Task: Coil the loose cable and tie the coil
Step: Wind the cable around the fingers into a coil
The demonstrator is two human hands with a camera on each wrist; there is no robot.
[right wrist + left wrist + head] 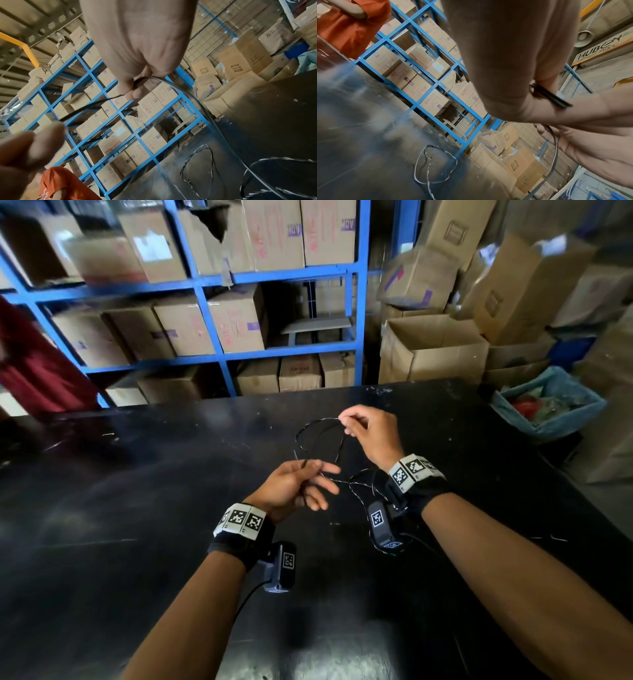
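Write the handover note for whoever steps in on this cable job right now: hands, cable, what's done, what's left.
Left hand: pinches one end of the thin black-and-white twisted cable between thumb and forefinger, other fingers spread.
Right hand: pinches the cable further along, raised above the black tabletop.
Cable: one loose loop hangs between the hands; the rest lies in slack curves on the tabletop near the right wrist.
Done: first loop started.
Left: gather the remaining slack into the coil, then tie it. No tie is in view.
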